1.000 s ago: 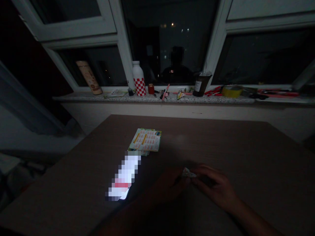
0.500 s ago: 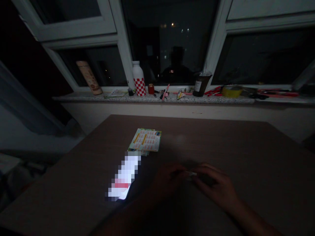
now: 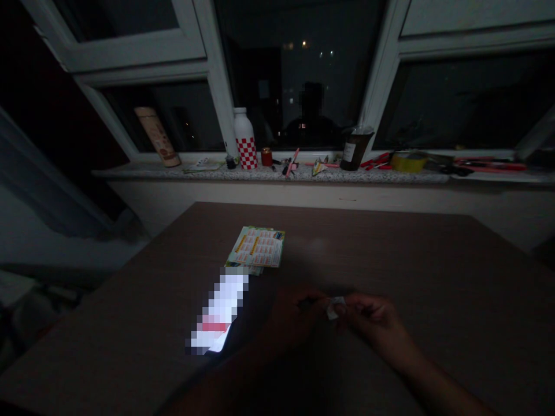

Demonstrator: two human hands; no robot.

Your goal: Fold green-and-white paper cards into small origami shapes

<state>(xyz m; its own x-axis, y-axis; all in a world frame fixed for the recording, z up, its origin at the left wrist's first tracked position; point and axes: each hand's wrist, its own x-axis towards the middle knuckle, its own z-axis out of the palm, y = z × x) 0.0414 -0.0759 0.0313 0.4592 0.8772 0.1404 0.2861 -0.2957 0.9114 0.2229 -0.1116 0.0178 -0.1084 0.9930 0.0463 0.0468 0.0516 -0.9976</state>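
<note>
Both hands work low over the near part of the table (image 3: 390,248), close together, with a small pale scrap of paper (image 3: 335,306) between them. The right hand (image 3: 373,323) pinches the scrap's right side between thumb and forefinger, and the other fingers curl loosely under. The left hand (image 3: 299,315) comes in from the left with its fingertips drawn together at the scrap's left edge. The room is so dark that I cannot tell whether they grip the scrap or only touch it. The scrap is held just above the tabletop rather than lying flat on it, which leaves both its faces free for the fingers.

A phone (image 3: 220,315) lies screen-up just left of the left hand. Its glow is the nearest light, which may be why the hands stay beside it. Beyond the phone, farther from the person, a short stack of printed cards (image 3: 257,248) sits square on the table, apart from both hands.

Along the far windowsill (image 3: 173,172) stands a row of things kept off the table:
- a tilted tube (image 3: 156,137) at the left
- a white bottle (image 3: 244,138) with red checks
- a small red jar (image 3: 266,156)
- a dark jar (image 3: 354,149)
- a yellow tape roll (image 3: 407,162) toward the right
</note>
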